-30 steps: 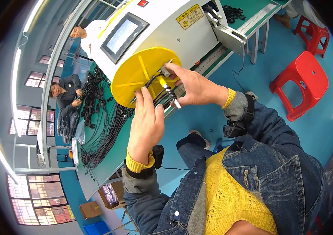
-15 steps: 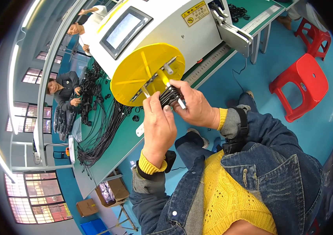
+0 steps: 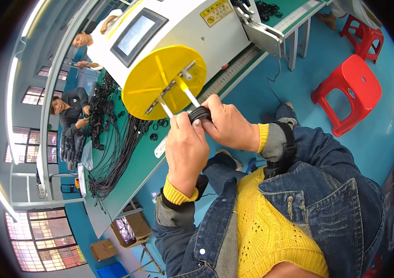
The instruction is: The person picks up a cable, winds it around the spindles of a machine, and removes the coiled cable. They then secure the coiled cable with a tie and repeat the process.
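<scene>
Between my hands is a small coil of black cable (image 3: 199,114), wound in tight loops. My left hand (image 3: 185,150) pinches its left side with thumb and fingers. My right hand (image 3: 231,123) is closed round its right side. The coil sits at the outer ends of two silver rods (image 3: 190,97) that stick out from a yellow disc (image 3: 136,88). Fingers and cable cover the rod tips, so I cannot tell whether the loops still touch them. The disc is mounted on the front of a white machine (image 3: 183,41) with a screen (image 3: 139,37).
Long black cables (image 3: 120,160) lie in a bundle on the green table (image 3: 127,192), beside small black rings. Two people are at the far left, one handling a dark cable pile (image 3: 97,111). Red stools (image 3: 349,92) stand on the blue floor at right. Metal plates (image 3: 264,39) project from the machine.
My hands have drawn the coil outward along the rods, away from the disc. More bare rod shows, and the rod end that poked through the loops is no longer visible.
</scene>
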A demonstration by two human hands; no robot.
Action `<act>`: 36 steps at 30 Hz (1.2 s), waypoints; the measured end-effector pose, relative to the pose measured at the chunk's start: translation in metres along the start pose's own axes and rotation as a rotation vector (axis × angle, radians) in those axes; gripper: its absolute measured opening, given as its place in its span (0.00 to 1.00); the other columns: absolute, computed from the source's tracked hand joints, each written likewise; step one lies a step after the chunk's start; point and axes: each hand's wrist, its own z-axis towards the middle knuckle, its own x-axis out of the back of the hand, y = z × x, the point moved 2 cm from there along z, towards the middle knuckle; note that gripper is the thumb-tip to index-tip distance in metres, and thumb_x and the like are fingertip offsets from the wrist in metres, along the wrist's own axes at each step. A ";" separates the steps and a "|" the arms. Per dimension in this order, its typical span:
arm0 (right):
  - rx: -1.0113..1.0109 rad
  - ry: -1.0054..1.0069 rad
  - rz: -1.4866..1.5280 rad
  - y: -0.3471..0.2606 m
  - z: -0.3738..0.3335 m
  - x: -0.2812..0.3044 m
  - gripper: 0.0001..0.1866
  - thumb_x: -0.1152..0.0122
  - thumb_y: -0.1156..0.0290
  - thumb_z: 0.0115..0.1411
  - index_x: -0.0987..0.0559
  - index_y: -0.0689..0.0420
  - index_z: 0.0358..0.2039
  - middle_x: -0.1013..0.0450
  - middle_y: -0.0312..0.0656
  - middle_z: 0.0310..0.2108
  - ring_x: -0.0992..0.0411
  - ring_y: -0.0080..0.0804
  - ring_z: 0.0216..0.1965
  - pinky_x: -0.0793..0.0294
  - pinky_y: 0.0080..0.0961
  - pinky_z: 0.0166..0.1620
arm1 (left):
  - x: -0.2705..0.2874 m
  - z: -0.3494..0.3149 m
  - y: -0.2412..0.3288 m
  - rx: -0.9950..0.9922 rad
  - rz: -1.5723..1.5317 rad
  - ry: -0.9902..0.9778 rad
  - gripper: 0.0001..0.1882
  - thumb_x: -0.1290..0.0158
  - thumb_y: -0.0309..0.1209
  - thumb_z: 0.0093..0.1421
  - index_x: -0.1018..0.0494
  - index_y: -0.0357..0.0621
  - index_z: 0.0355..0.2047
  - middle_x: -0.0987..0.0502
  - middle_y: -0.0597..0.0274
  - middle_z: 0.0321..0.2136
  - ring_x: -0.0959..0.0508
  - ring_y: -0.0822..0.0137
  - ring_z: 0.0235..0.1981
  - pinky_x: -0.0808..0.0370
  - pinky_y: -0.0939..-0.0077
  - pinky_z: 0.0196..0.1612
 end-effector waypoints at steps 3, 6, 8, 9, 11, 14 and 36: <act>0.004 -0.111 -0.098 0.003 -0.019 0.005 0.14 0.44 0.75 0.48 0.38 0.63 0.31 0.31 0.53 0.19 0.30 0.52 0.23 0.30 0.38 0.24 | -0.013 -0.026 0.014 0.076 0.044 -0.018 0.11 0.54 0.30 0.57 0.38 0.34 0.34 0.32 0.43 0.29 0.30 0.44 0.29 0.32 0.59 0.31; -0.007 -0.272 -0.192 0.021 -0.034 0.009 0.13 0.44 0.73 0.48 0.38 0.63 0.30 0.31 0.53 0.18 0.30 0.52 0.23 0.31 0.39 0.24 | -0.026 -0.048 0.019 0.228 0.064 -0.094 0.11 0.54 0.31 0.57 0.38 0.34 0.34 0.32 0.43 0.30 0.30 0.44 0.30 0.32 0.60 0.32; 0.004 -0.469 -0.284 0.040 -0.038 0.012 0.14 0.46 0.69 0.50 0.40 0.64 0.28 0.32 0.54 0.17 0.30 0.53 0.24 0.31 0.40 0.25 | -0.038 -0.055 0.005 0.300 -0.175 -0.326 0.12 0.53 0.33 0.57 0.38 0.35 0.35 0.31 0.45 0.33 0.28 0.48 0.31 0.30 0.61 0.31; -0.009 -0.477 -0.280 0.044 -0.041 0.013 0.14 0.46 0.69 0.50 0.40 0.64 0.28 0.32 0.54 0.17 0.30 0.53 0.24 0.31 0.40 0.25 | -0.043 -0.059 -0.002 0.337 -0.294 -0.438 0.13 0.53 0.33 0.57 0.37 0.35 0.35 0.30 0.47 0.34 0.28 0.50 0.31 0.29 0.62 0.31; 0.036 -0.525 -0.202 0.048 -0.044 0.013 0.12 0.46 0.72 0.49 0.38 0.63 0.29 0.31 0.53 0.18 0.30 0.52 0.24 0.32 0.39 0.25 | -0.054 -0.059 -0.023 0.581 -0.718 -0.368 0.13 0.53 0.34 0.57 0.37 0.35 0.35 0.30 0.48 0.35 0.27 0.54 0.32 0.29 0.64 0.30; 0.049 -0.550 -0.134 0.050 -0.048 0.004 0.11 0.46 0.73 0.48 0.36 0.63 0.29 0.30 0.52 0.18 0.30 0.52 0.24 0.33 0.39 0.25 | -0.063 -0.062 -0.032 1.025 -1.553 -0.136 0.13 0.52 0.34 0.57 0.35 0.36 0.35 0.29 0.52 0.36 0.27 0.61 0.33 0.28 0.67 0.28; -0.304 -0.737 -0.074 0.093 -0.081 -0.001 0.06 0.47 0.72 0.45 0.28 0.61 0.22 0.28 0.51 0.22 0.29 0.47 0.24 0.31 0.36 0.27 | -0.116 -0.080 -0.029 1.018 -1.459 -1.164 0.07 0.51 0.29 0.55 0.33 0.38 0.29 0.33 0.66 0.19 0.35 0.77 0.15 0.39 0.86 0.14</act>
